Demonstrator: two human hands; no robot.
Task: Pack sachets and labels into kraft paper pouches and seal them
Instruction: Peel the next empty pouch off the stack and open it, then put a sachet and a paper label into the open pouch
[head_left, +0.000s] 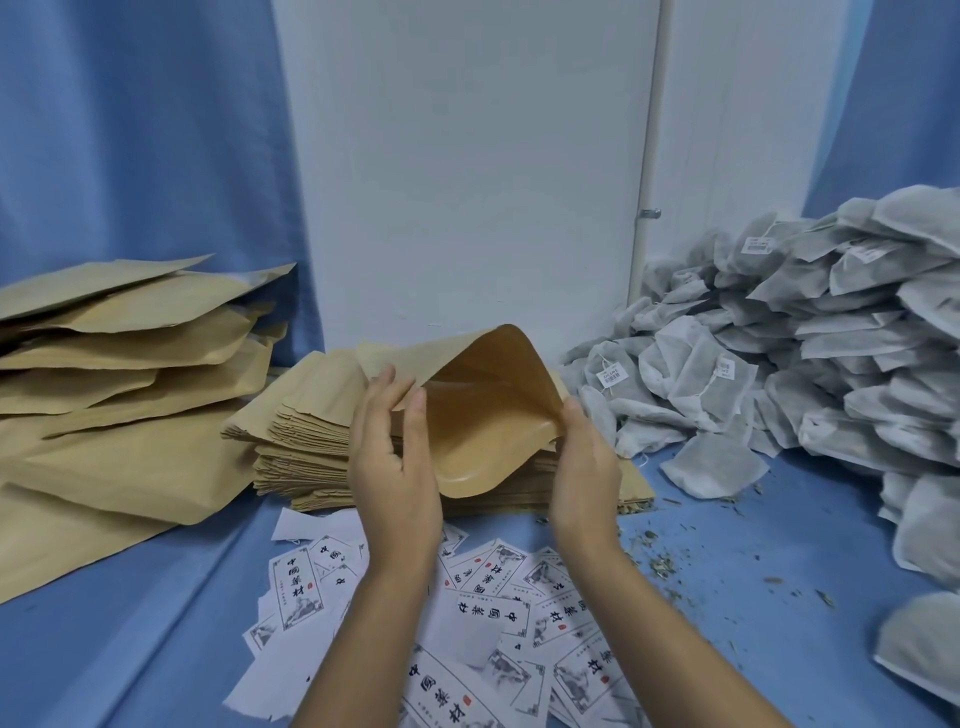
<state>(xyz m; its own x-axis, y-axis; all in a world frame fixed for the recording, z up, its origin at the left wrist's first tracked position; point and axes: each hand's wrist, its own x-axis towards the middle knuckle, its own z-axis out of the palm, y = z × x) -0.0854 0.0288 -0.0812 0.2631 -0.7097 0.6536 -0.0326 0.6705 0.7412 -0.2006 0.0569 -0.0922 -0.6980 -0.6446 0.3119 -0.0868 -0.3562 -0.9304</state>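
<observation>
A kraft paper pouch (483, 410) is held open above a stack of flat pouches (311, 436), its mouth facing me. My left hand (392, 467) pinches the pouch's left edge between thumb and fingers. My right hand (584, 467) grips its right edge. White printed labels (488, 613) lie scattered on the blue cloth under my forearms. A big heap of grey-white sachets (810, 364) with small tags fills the right side.
Filled or larger kraft pouches (124, 374) are piled at the left. A white panel (467, 182) and blue curtains stand behind. Loose herb crumbs (649, 556) dot the blue tablecloth (130, 649) at right of the labels.
</observation>
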